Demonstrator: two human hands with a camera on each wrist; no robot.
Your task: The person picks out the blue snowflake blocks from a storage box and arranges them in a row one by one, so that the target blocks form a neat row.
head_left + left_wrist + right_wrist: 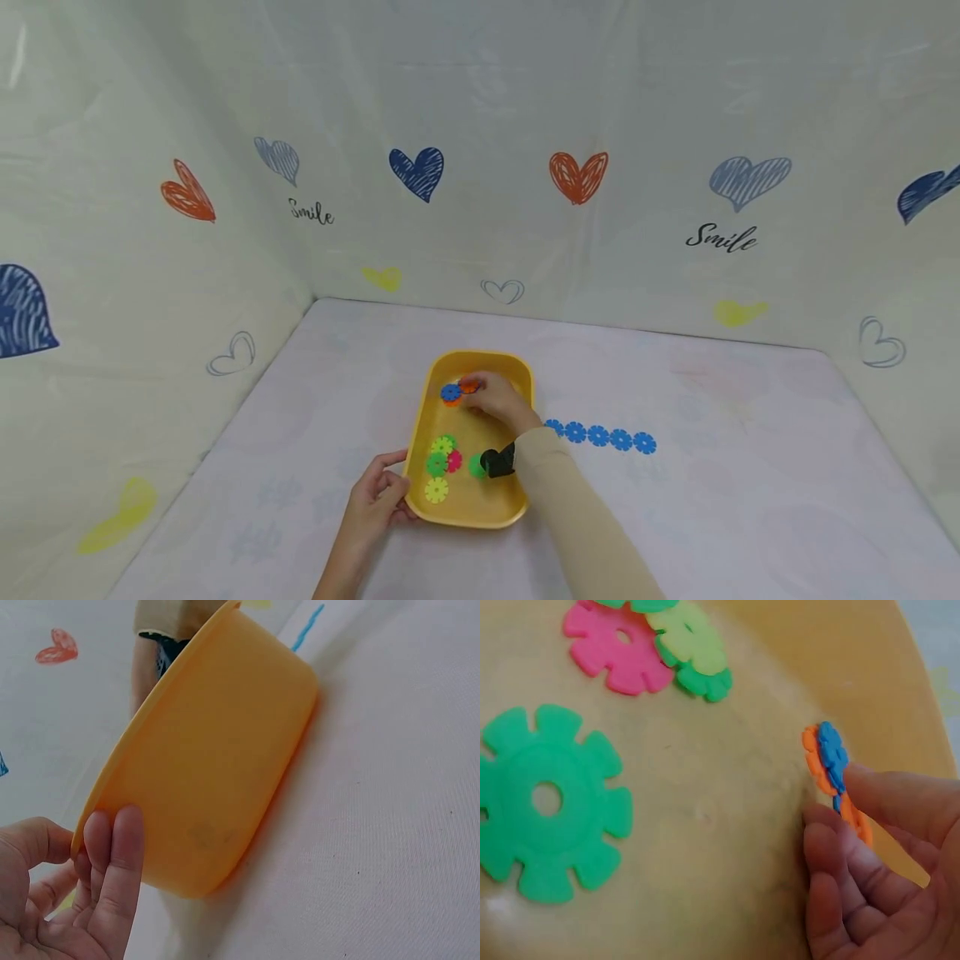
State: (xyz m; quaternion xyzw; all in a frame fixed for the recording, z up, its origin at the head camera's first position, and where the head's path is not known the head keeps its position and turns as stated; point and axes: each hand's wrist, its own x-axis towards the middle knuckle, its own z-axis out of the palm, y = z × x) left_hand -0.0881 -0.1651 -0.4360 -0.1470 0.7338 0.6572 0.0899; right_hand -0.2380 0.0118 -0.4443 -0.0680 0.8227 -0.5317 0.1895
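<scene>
Tray floor: my right hand crowds the far end; loose discs cover the near end, bare floor between.
Left side: my left hand grips the yellow tray wall.
Right side: blue chain lies on the table, open surface beyond it.

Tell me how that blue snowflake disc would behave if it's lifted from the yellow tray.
The blue disc looks like thin moulded plastic, so probably stiff and light. It seems caught with an orange disc, which may lift too. Notched edges should grip well.
</scene>
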